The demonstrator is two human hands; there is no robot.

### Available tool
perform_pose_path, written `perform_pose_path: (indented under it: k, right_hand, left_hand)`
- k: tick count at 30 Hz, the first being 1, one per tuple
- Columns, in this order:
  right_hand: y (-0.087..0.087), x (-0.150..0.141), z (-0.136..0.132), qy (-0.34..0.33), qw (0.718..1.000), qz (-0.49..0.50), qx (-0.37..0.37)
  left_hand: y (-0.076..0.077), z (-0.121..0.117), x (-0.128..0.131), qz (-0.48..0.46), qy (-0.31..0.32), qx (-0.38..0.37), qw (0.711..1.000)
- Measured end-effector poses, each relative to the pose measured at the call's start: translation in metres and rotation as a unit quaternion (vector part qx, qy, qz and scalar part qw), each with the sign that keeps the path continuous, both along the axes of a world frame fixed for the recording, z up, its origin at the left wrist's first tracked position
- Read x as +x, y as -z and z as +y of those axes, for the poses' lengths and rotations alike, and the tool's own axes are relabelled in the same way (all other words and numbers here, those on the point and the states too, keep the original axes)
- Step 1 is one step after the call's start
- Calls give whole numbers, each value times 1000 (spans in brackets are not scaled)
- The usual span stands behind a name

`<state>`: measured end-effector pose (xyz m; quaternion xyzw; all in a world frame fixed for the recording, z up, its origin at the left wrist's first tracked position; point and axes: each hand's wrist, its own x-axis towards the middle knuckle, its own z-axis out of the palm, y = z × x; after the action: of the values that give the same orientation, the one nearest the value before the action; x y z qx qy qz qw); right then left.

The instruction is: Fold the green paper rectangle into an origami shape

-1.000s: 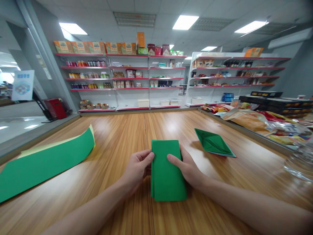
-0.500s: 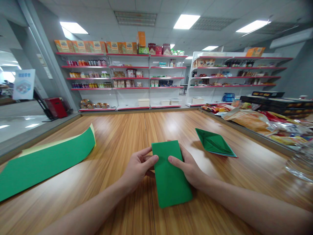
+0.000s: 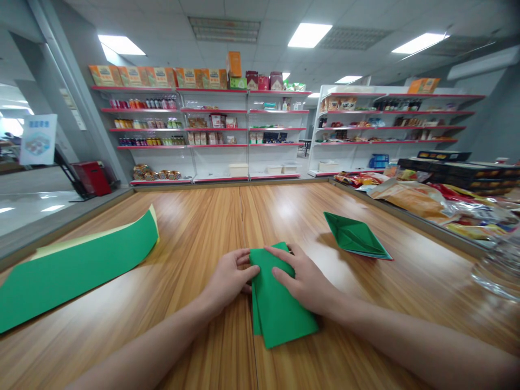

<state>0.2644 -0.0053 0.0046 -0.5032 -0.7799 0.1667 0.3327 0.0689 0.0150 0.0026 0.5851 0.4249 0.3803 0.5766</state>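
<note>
A folded sheet of green paper [image 3: 280,309] is between my hands, just above or on the wooden table; I cannot tell which. Its layers have spread a little at the lower left, where a second edge shows. My left hand [image 3: 229,276] pinches the upper left edge, thumb on top and fingers behind. From the right, my right hand [image 3: 304,276] grips the paper, with thumb and index finger lying across its upper face and the other fingers curled at the far edge. Right of it lies a folded green paper piece [image 3: 357,236] with a pointed shape.
Green sheets with a yellowish layer [image 3: 81,271] curl up on the left of the wooden table [image 3: 195,216]. A clear glass object [image 3: 498,271] stands at the right edge. Snack packets [image 3: 422,200] and black boxes [image 3: 467,173] lie beyond the right rim. Stocked shelves [image 3: 215,130] stand behind.
The folded paper's layers have shifted apart at the lower left. My right hand has moved over its upper face, with the index finger now across the top.
</note>
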Motion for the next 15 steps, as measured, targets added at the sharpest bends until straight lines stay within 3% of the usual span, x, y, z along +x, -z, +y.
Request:
perform_pose_path:
  k: [3, 5, 7, 11, 15]
  right_hand:
    - [3, 1, -1, -2, 995, -70, 64]
    - [1, 0, -2, -35, 991, -86, 95]
    - [-3, 0, -3, -90, 987, -83, 105]
    - [-16, 0, -6, -200, 971, -108, 71]
    - [-28, 4, -10, -254, 952, -167, 26]
  left_hand:
    - [6, 4, -4, 141, -47, 118, 982]
    - [6, 5, -9, 239, -60, 243, 938]
    - [5, 5, -15, 306, -34, 335, 891]
    - [1, 7, -24, 358, 12, 382, 852]
    - [-1, 11, -30, 384, 56, 413, 824]
